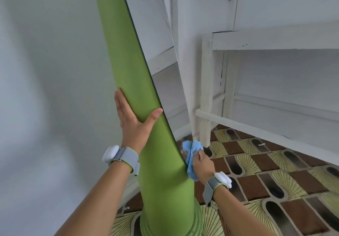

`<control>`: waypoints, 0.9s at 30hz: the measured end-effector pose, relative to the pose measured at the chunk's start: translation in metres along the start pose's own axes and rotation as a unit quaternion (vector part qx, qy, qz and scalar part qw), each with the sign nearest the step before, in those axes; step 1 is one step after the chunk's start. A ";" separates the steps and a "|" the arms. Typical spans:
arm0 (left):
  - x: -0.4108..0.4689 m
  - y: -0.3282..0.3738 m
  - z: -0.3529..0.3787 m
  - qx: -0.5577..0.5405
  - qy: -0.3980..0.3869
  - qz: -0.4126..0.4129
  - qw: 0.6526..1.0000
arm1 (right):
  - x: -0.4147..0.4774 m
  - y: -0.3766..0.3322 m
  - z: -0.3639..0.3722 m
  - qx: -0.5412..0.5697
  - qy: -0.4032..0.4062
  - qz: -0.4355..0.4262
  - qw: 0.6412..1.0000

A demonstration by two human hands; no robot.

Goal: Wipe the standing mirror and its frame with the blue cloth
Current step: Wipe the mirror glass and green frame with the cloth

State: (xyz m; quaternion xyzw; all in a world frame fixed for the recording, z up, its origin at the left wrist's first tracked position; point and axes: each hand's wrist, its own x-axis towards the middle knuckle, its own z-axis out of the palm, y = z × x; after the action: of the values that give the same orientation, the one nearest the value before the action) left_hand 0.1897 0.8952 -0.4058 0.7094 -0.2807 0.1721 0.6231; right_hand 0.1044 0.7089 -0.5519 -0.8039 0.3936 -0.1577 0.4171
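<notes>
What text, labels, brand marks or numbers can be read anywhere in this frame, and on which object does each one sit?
None can be read.
The white pods on the grey wrist straps, left and right, show no legible marking.
The green padded mirror frame, crumpled blue cloth, white wooden rack and patterned floor carry no writing.
</notes>
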 end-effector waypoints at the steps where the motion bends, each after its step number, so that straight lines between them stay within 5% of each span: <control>1: -0.001 0.001 0.000 -0.001 0.001 0.000 1.000 | -0.006 0.006 0.001 -0.007 0.005 0.008 1.000; 7: -0.005 0.006 -0.003 -0.005 -0.001 -0.003 1.000 | -0.025 0.006 -0.017 0.016 0.004 0.050 0.999; 10: -0.009 0.009 -0.004 -0.004 -0.011 -0.014 1.000 | -0.039 0.010 -0.041 0.107 -0.071 -0.023 0.991; 14: -0.032 0.008 -0.010 0.013 -0.013 -0.044 0.999 | -0.061 0.008 -0.080 0.327 -0.162 -0.025 0.931; 18: -0.085 0.017 -0.007 0.038 0.090 -0.011 0.995 | -0.075 -0.002 -0.108 0.410 -0.175 -0.067 0.893; 22: -0.128 0.049 0.022 0.005 -0.096 0.000 0.995 | -0.087 -0.011 -0.132 0.458 -0.150 -0.090 0.872; 27: -0.135 0.061 0.057 -0.123 -0.182 -0.197 0.955 | -0.094 -0.013 -0.157 0.478 -0.169 -0.103 0.856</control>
State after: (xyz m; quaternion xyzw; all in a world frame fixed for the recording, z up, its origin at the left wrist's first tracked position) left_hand 0.0404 0.8598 -0.4479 0.6876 -0.2632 -0.1226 0.6655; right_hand -0.0405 0.6991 -0.4400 -0.5559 0.1082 -0.2302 0.7913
